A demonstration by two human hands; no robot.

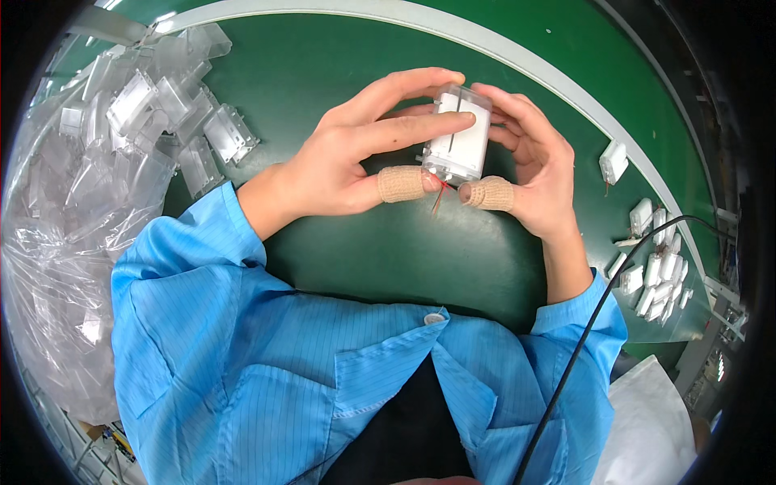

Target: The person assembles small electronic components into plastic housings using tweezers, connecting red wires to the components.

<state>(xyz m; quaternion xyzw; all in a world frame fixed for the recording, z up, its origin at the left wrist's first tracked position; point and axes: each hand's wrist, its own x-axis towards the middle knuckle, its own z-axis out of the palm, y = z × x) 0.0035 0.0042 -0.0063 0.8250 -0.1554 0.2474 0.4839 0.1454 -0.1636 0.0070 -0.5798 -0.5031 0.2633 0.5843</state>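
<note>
**Two hands close around a clear-cased white block**

Both hands meet over the green surface [388, 250], in front of the person's chest, with a white block in a clear case [458, 152] held between them in the upper middle of the view. The block tilts slightly, its far end leaning to the right.

The left hand [368, 145] reaches in from the left, its back turned up. Its index finger lies straight across the block's upper face, another finger arches to the far end, and the thumb, wrapped in a tan bandage [401, 184], stretches along to the near end. It grips the case.

The right hand [533, 166] rises from the lower right with the wrist nearly upright. Its fingers bend round the far right corner and side, holding the case there; its thumb, in a second tan bandage [491, 194], points inward at the near end. Whether that thumb presses on the case is hard to tell. Thin red and dark wires [441, 190] hang between the two thumb tips.

Beyond the left forearm, clear plastic cases [133, 105] lie heaped by a transparent bag [65, 283]. To the right, small white blocks [664, 275] cluster beneath a black cable [582, 339].
</note>
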